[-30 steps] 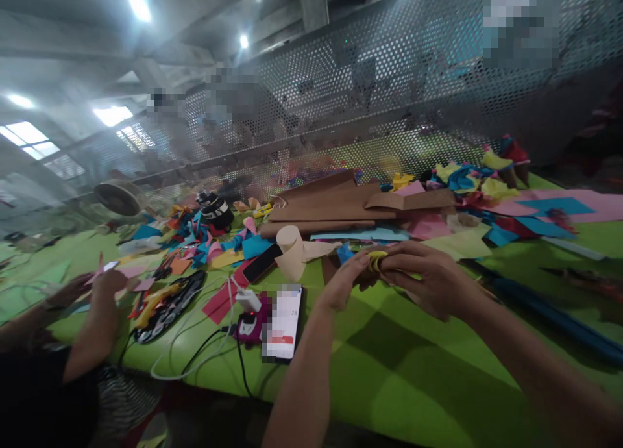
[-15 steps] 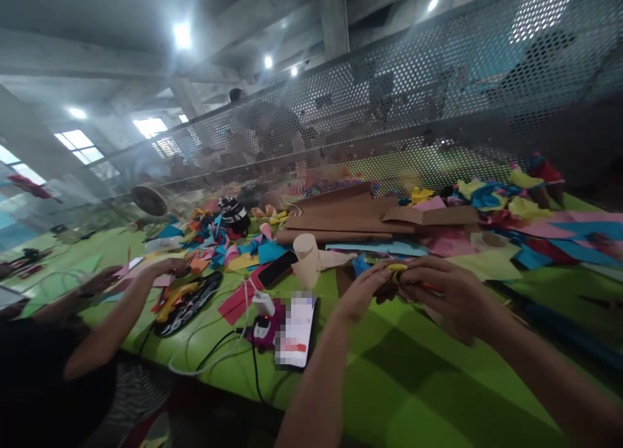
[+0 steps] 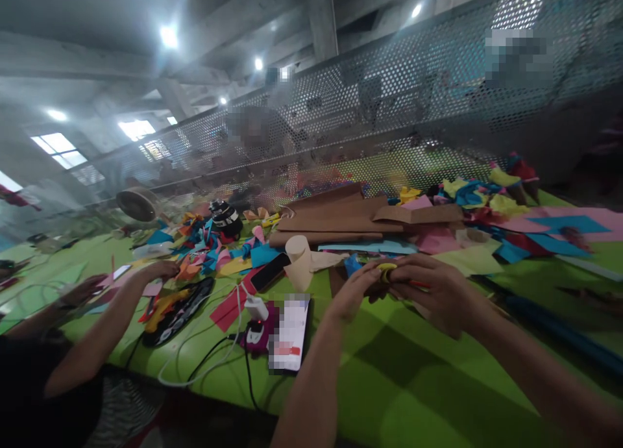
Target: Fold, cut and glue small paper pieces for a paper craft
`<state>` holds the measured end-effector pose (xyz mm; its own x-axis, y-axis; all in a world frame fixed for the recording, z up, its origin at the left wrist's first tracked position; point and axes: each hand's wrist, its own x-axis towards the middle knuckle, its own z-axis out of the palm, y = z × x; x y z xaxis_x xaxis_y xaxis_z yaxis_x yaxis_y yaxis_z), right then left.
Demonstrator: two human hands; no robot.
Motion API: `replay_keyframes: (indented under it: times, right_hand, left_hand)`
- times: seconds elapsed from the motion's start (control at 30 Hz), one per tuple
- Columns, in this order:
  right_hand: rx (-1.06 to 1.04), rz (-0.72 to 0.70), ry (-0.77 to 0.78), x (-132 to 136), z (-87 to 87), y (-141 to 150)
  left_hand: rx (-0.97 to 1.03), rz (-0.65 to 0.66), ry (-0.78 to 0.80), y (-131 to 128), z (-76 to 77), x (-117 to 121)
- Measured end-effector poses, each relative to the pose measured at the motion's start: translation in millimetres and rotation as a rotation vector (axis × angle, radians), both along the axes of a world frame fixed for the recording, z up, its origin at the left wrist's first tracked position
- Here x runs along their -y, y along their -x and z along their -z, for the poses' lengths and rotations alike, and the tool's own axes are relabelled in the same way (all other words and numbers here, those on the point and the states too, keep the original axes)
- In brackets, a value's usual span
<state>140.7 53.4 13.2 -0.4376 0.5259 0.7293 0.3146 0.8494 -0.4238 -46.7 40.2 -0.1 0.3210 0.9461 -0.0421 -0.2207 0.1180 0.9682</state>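
My left hand (image 3: 354, 293) and my right hand (image 3: 435, 291) meet above the green table (image 3: 403, 376), both with fingers closed around a small yellow paper piece (image 3: 388, 270). A brown scrap shows beneath my fingers, and a thin red stick pokes out near my right hand. A cream paper roll (image 3: 299, 261) stands just left of my hands. A phone (image 3: 291, 332) lies face up below my left wrist.
A co-worker's arms (image 3: 104, 324) reach over the table at the left, among coloured paper scraps (image 3: 204, 253). Brown card sheets (image 3: 341, 217) and more coloured paper (image 3: 487, 208) pile at the back. A white cable and charger (image 3: 256, 308) lie by the phone. A perforated metal screen (image 3: 389, 104) walls off the rear.
My hands stay together on the yellow piece, turning it slightly. The co-worker's hand has reached farther right over the scraps. The view has shifted a little.
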Motion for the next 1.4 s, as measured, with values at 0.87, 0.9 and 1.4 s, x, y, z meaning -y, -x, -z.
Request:
replay_keyframes:
  times: [0.87,0.9,1.4]
  right_hand:
    - [0.017,0.009,0.004,-1.7,-0.1,1.9]
    - [0.016,0.009,0.007,-1.7,0.1,2.0]
    - [-0.056,0.020,0.064,-1.1,4.3,0.3]
  left_hand:
    - [0.043,-0.025,0.029,-2.1,-1.1,-0.2]
    - [0.042,-0.027,0.031,-2.4,-1.7,0.0]
    - [-0.007,0.036,-0.018,-1.5,0.5,-2.0]
